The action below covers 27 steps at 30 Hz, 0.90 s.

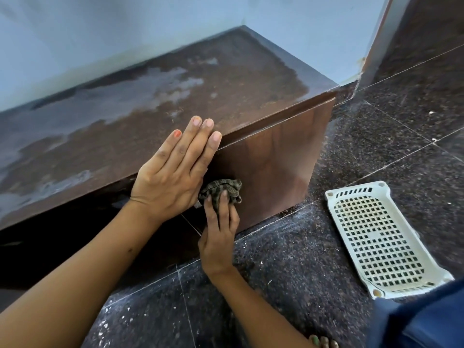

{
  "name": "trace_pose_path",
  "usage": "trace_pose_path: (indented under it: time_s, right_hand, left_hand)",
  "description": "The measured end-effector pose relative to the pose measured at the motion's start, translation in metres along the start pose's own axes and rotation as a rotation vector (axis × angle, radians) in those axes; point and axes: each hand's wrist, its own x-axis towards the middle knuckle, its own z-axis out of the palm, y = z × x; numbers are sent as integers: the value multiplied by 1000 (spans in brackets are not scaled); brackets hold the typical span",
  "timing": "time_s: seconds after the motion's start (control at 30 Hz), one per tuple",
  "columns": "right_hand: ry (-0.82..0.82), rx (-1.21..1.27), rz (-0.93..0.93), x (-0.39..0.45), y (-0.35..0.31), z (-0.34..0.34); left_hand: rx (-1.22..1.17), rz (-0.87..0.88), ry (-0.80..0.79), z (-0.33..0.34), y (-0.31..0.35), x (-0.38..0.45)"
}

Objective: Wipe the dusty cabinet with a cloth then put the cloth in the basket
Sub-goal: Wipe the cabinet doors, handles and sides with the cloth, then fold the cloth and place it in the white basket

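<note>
My left hand lies flat on the front edge of the low brown wooden cabinet, fingers straight and pressed together, their tips reaching onto its dusty, streaked top. Just below it, my right hand presses a bunched dark checked cloth against the cabinet's glossy front panel, fingers curled over the wad. A white perforated plastic basket sits on the dark speckled stone floor to the right, well apart from the cloth. Pale blue walls meet behind the cabinet. Blue fabric fills the lower right corner.
</note>
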Motion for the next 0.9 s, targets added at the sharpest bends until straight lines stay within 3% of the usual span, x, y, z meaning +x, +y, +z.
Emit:
trace_pose_path:
  time_s: [0.17,0.27,0.33,0.43,0.5,0.6,0.73,0.83,0.9]
  right_hand:
    - [-188,21,124,-3,-9,-15]
    - [-320,117,331,-20,-4,-30]
    - [-299,244,627,-24,1,-38]
    - [-163,632,1307,-3,9,-49]
    - [-162,921,1518,13,20,-63]
    - [-202,1175,1559,38,29,-91]
    - [-327,1265,1422,65,31,-122]
    - [-414,1256,1309,82,31,-135]
    - [-440,1245,1216,91,30,-143]
  left_hand:
    - [-46,-29,-40,-6,2,1]
    - [-121,-61,-80,-8,2,0]
    - [-165,-89,-112,-12,4,0]
    - [-228,-155,-155,-15,11,2]
    - [-260,-220,-167,-17,16,1]
    - [-341,-344,-175,-22,26,5]
    - [-494,-546,-159,-37,53,2]
    - [-677,-462,-100,-52,90,-22]
    - [-870,-483,-180,-62,113,-34]
